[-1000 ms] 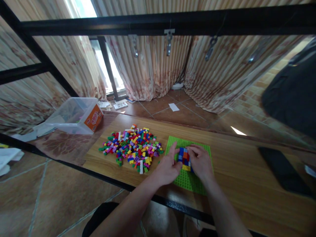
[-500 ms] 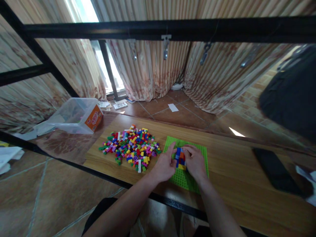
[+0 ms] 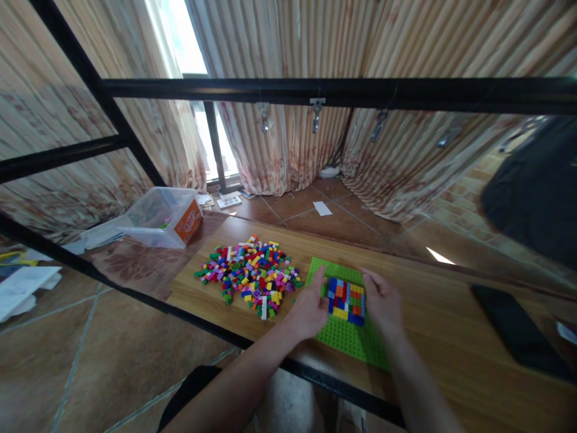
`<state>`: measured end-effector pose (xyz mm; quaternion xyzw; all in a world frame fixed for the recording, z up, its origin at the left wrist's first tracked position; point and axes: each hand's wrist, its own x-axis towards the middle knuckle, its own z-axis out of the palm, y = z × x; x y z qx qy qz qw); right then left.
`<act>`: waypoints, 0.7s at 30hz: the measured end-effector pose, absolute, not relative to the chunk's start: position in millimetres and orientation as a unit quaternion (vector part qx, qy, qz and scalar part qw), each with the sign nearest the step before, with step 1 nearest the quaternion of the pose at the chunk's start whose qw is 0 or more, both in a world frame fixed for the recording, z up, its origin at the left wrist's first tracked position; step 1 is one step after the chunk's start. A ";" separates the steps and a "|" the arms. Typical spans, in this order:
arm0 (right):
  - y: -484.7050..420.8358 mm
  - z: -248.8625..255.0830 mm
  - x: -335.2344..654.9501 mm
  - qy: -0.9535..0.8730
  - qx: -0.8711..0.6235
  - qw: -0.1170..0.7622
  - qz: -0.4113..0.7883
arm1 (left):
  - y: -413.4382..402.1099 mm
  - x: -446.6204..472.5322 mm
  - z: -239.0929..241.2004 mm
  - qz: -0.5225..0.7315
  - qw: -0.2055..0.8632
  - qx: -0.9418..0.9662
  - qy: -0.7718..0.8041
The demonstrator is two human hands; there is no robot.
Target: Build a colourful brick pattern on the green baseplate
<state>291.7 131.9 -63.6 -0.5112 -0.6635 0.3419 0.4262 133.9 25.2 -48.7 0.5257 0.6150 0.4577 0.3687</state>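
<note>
A green studded baseplate (image 3: 347, 343) lies on the wooden tabletop, with a flat rectangular patch of colourful bricks (image 3: 346, 302) set on it. My left hand (image 3: 310, 308) rests over the plate's left edge, index finger stretched away from me and thumb beside the patch; I see nothing held in it. Over the plate's right edge, my right hand (image 3: 383, 302) is just beside the patch, fingers bent but apart. No brick shows in it, though its palm side is partly hidden. Left of the plate spreads a heap of loose bricks (image 3: 252, 273) in many colours.
A clear plastic box (image 3: 155, 219) with an orange label stands beyond the heap at the left. A dark flat device (image 3: 518, 331) lies on the right of the wooden tabletop (image 3: 433, 337). A black rail (image 3: 279, 90) with hanging clips crosses in front of the curtains.
My right hand has moved right, off the brick patch, uncovering its right part. My left hand stays at the patch's left side. The whole view has shifted, so everything appears lower and farther right.
</note>
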 end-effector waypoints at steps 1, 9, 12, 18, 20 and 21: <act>132.7 -60.7 293.5 -0.654 -0.518 0.438 0.334 | 25.4 131.7 -48.7 0.469 0.366 0.516 0.616; 113.7 -33.9 281.8 -0.630 -0.516 0.494 0.304 | 25.9 80.7 -30.9 0.609 0.319 0.366 0.628; 92.5 -31.5 262.3 -0.704 -0.458 0.462 0.285 | 18.8 55.1 -15.5 0.673 0.265 0.295 0.624; 55.7 -45.4 219.3 -0.836 -0.324 0.356 0.265 | -0.8 21.7 4.9 0.707 0.225 0.230 0.630; 51.4 -50.1 210.7 -0.848 -0.320 0.329 0.265 | -4.6 16.7 4.8 0.707 0.230 0.221 0.631; 50.3 -51.6 207.4 -0.851 -0.323 0.320 0.263 | -6.0 14.6 4.0 0.707 0.229 0.221 0.632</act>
